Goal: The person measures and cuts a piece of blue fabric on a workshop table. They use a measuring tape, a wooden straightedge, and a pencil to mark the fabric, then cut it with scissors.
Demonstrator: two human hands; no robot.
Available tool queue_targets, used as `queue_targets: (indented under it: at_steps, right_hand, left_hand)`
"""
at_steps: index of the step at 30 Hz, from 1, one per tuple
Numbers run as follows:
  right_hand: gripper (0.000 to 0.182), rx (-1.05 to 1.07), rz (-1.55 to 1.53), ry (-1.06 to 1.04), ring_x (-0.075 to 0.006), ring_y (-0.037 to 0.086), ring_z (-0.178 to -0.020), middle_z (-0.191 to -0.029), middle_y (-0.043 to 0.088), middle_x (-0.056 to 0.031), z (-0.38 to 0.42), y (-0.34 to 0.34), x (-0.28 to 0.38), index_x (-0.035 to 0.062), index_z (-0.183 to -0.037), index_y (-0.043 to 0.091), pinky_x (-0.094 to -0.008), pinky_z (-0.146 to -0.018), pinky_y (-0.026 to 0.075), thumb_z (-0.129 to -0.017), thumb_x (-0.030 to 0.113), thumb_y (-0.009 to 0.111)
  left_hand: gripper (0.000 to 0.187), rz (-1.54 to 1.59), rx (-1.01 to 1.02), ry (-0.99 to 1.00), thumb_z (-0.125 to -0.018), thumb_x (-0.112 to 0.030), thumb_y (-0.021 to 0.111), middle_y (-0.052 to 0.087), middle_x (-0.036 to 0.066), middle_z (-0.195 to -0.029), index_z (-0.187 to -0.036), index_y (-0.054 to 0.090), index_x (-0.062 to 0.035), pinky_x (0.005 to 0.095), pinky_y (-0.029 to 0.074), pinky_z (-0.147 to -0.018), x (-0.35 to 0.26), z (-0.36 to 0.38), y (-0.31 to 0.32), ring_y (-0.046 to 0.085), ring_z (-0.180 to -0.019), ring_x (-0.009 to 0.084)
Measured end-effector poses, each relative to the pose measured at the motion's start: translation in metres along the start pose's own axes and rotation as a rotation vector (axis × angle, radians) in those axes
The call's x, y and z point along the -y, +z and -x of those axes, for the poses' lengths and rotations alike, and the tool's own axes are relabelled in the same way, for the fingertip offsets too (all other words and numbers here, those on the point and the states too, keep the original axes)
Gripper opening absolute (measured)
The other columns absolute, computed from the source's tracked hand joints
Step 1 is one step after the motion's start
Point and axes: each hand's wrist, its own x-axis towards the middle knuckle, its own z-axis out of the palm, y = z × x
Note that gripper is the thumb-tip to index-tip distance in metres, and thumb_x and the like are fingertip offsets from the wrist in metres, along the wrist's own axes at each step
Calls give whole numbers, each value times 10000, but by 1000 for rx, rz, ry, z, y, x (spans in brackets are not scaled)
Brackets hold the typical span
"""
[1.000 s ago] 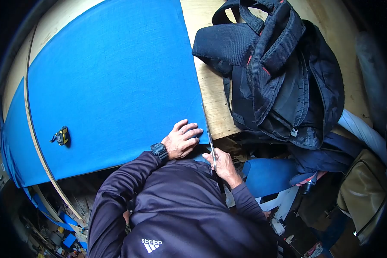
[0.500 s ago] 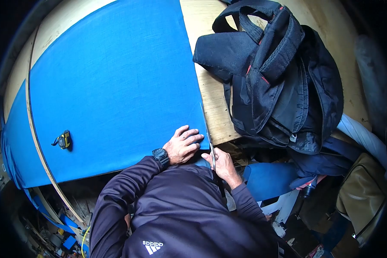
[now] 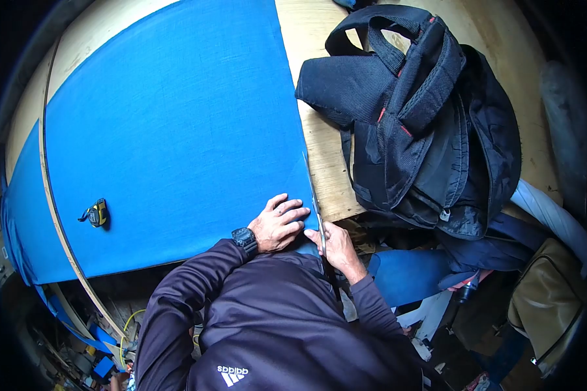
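Note:
A large sheet of blue fabric (image 3: 169, 130) covers much of the wooden table (image 3: 329, 176). My left hand (image 3: 280, 223), with a watch at the wrist, lies flat on the fabric near its front right corner, fingers spread. Just to the right, my right hand (image 3: 338, 247) grips a pair of long scissors (image 3: 316, 203) at the table's front edge. The blades point away from me along the fabric's right edge. Whether they are parted is too fine to tell, and the fingers partly hide the handles.
A black backpack (image 3: 404, 130) stands on the table to the right. On the fabric at left rest a yellow-black tape measure (image 3: 98, 213) and a long thin wooden strip (image 3: 53, 202). Below right are a brown bag (image 3: 542, 300) and dark blue cloth (image 3: 407, 275).
Both hands stay in almost the same place, with the scissors still along the fabric's edge. The view has shifted very slightly, so the backpack appears a little lower.

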Motion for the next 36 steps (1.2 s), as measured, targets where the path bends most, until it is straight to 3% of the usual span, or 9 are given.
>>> queue_targets:
  at_steps: [3,9,12,15,16,23,29,32,36]
  right_hand:
    - [531,-32,-23,-49,-185,578,-596,-650,610,-102,-1,6,-8,-10,-842,620,-388,-615,501,-948,484,784]
    - [516,-1,-210,50,-113,547,-526,-601,583,-48,1,10,-13,9,-799,606,-320,-524,464,-960,468,779]
    - [547,46,-186,61,-144,563,-540,-607,592,-61,3,3,-4,3,-798,611,-350,-551,480,-960,502,766]
    - [604,10,37,-41,-209,594,-576,-632,614,-109,-7,-1,1,-11,-811,617,-396,-596,498,-952,561,747]
    - [661,-18,72,-55,-285,614,-622,-668,631,-159,-10,-2,5,-24,-827,624,-438,-639,505,-933,619,734]
    - [634,-29,90,-69,-329,637,-673,-726,648,-198,-18,-3,17,-27,-863,631,-443,-654,507,-946,594,730]
    - [574,2,-51,33,-281,643,-668,-704,643,-169,-17,1,15,-20,-843,630,-437,-646,505,-970,530,735]
    - [497,26,-124,31,-96,559,-586,-637,572,-8,-21,-2,10,25,-834,611,-304,-546,458,-972,477,763]
    - [522,-15,92,-74,-106,562,-590,-642,594,-30,-30,-11,22,23,-853,619,-309,-565,463,-962,513,761]
  left_hand:
    - [297,-4,-4,1,-866,-195,748,591,97,-1464,-1147,669,-140,613,315,-1204,1,0,0,504,-1414,333]
    - [274,6,6,-2,-873,-199,747,596,98,-1458,-1130,676,-137,610,322,-1201,0,0,-2,507,-1411,327]
    - [265,2,-1,5,-876,-200,746,597,97,-1456,-1125,677,-137,609,323,-1200,1,-1,-2,509,-1409,325]
    - [250,-3,-10,5,-874,-202,748,595,96,-1457,-1104,673,-134,608,326,-1199,1,0,-2,511,-1409,325]
    - [247,3,-6,7,-874,-203,749,594,96,-1458,-1099,672,-133,608,327,-1198,1,0,-3,511,-1409,326]
    - [266,13,-15,6,-871,-207,755,591,95,-1458,-1112,669,-132,607,330,-1197,1,-1,-2,508,-1411,332]
    - [309,15,-14,7,-867,-216,746,587,100,-1452,-1152,675,-122,608,326,-1203,3,0,-1,490,-1421,322]
    - [305,16,-21,9,-869,-212,746,596,100,-1438,-1152,676,-124,608,326,-1201,1,-1,-2,498,-1414,324]
    - [317,17,-11,9,-867,-208,749,615,107,-1374,-1165,677,-131,607,326,-1196,3,1,-1,514,-1397,329]
